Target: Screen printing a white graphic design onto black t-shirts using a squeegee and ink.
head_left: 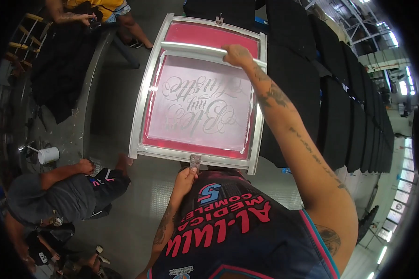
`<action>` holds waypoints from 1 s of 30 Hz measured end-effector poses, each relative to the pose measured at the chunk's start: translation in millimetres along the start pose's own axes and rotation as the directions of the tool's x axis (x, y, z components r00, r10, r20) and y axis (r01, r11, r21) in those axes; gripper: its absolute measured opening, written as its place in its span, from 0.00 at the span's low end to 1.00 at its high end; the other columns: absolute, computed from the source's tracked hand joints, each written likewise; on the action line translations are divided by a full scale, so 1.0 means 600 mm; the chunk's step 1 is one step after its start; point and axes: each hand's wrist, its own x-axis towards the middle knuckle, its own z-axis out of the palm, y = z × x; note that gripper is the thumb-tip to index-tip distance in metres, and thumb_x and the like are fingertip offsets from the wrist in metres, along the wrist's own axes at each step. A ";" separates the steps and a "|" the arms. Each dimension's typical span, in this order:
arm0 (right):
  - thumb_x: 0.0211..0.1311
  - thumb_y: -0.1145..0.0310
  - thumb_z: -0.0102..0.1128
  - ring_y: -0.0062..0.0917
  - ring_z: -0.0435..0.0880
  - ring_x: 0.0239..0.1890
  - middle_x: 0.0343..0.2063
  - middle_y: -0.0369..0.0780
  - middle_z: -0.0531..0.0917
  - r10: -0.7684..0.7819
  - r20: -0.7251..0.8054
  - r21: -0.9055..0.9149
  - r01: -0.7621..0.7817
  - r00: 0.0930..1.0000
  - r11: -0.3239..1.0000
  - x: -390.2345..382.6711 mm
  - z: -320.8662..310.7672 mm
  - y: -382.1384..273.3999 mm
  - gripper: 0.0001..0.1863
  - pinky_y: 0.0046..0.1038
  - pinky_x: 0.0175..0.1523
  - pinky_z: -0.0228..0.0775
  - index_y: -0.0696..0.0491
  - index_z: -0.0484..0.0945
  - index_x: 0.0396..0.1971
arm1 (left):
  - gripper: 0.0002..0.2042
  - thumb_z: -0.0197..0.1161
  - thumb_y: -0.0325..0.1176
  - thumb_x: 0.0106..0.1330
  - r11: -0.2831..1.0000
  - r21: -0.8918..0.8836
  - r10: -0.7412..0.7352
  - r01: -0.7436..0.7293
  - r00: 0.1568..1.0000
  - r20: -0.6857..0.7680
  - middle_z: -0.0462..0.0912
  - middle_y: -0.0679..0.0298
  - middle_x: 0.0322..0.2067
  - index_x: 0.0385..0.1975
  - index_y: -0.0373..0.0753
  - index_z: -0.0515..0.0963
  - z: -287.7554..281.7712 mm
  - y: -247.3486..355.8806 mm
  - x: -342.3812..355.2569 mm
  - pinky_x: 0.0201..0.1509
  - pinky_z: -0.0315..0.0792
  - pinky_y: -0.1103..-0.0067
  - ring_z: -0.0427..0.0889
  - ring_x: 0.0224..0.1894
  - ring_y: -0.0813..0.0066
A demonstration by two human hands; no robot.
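Note:
A screen-printing frame (253, 111) with silver metal rails lies in front of me, its mesh pink round the border and pale in the middle, with a decorative lettered stencil. Across its far part runs a long pale squeegee (191, 48). My right hand (238, 55), arm stretched out, is closed on the squeegee right of its middle. White ink (245, 139) streaks the sides of the pale area. My left hand (185, 179) is closed at the near rail, thumb and fingers pinching a small metal bracket (195, 162). Another bracket (219, 19) sits on the far rail.
Rows of black fabric panels (293, 79) stretch away on the right. On the left, a person in a dark shirt (56, 195) is close by, near a white bucket (49, 155). Another person in yellow (100, 9) stands at far left by black cloth (60, 69).

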 end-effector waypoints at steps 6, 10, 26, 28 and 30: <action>0.53 0.66 0.66 0.42 0.85 0.47 0.42 0.46 0.88 -0.035 0.007 0.033 0.034 0.999 0.999 -0.162 0.029 -0.085 0.22 0.41 0.54 0.76 0.49 0.83 0.51 | 0.24 0.53 0.50 0.76 0.982 0.163 0.066 -0.093 0.984 0.164 0.78 0.61 0.20 0.26 0.35 0.80 -0.028 -0.017 0.037 0.33 0.71 0.72 0.78 0.26 0.72; 0.49 0.72 0.65 0.42 0.84 0.42 0.39 0.43 0.87 -0.067 -0.020 0.066 0.068 0.998 0.995 -0.340 0.071 -0.183 0.20 0.41 0.51 0.76 0.49 0.84 0.46 | 0.24 0.52 0.50 0.77 0.965 0.204 0.101 -0.165 0.952 0.290 0.83 0.57 0.25 0.28 0.34 0.79 -0.047 0.005 0.049 0.39 0.74 0.70 0.82 0.30 0.64; 0.56 0.56 0.70 0.45 0.87 0.41 0.35 0.52 0.87 0.432 0.038 0.242 -0.428 0.901 0.871 -0.462 0.006 -0.204 0.20 0.42 0.48 0.78 0.52 0.83 0.46 | 0.20 0.55 0.47 0.72 0.788 0.531 0.150 -0.312 0.933 0.327 0.85 0.45 0.34 0.36 0.34 0.84 -0.182 0.171 0.067 0.50 0.75 0.59 0.84 0.41 0.44; 0.57 0.56 0.67 0.41 0.88 0.39 0.32 0.58 0.85 0.546 0.106 0.388 -0.540 0.831 0.746 -0.443 -0.028 -0.151 0.28 0.39 0.45 0.78 0.68 0.79 0.44 | 0.12 0.58 0.38 0.71 0.794 0.531 0.380 -0.295 0.923 -0.056 0.85 0.48 0.34 0.36 0.34 0.82 -0.233 0.229 0.069 0.46 0.77 0.62 0.85 0.39 0.49; 0.57 0.58 0.66 0.35 0.87 0.35 0.33 0.51 0.86 0.576 0.176 0.594 -0.553 0.798 0.584 -0.438 -0.027 -0.098 0.28 0.37 0.42 0.78 0.68 0.79 0.46 | 0.14 0.60 0.40 0.71 0.685 0.680 0.568 -0.261 0.775 -0.275 0.84 0.46 0.39 0.44 0.35 0.79 -0.299 0.233 0.109 0.48 0.76 0.62 0.84 0.42 0.48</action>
